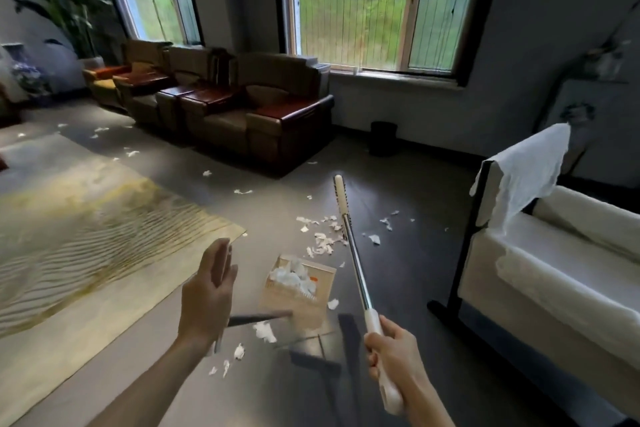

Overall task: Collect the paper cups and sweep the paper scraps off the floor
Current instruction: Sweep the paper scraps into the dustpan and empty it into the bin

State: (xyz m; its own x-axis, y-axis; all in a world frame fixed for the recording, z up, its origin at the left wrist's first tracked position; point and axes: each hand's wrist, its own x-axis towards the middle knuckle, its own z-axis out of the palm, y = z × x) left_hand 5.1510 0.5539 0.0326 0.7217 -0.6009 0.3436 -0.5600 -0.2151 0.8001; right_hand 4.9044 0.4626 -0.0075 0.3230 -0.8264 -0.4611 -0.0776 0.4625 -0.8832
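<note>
The right hand (391, 354) had its fingers clamped round the white grip of a metal pole (356, 270). The left hand (207, 295) curled its fingers on a slim handle (217, 345). Loose paper scraps (323, 239) lay on the floor (408, 191) at twelve o'clock from the beige dustpan (287, 300), which held more.

OPERATOR BODY | left hand (207, 291): bare | left forearm (145, 388): bare down to bottom frame edge, lower left | right hand (391, 354): bare | right forearm (429, 402): bare, lower right
</note>
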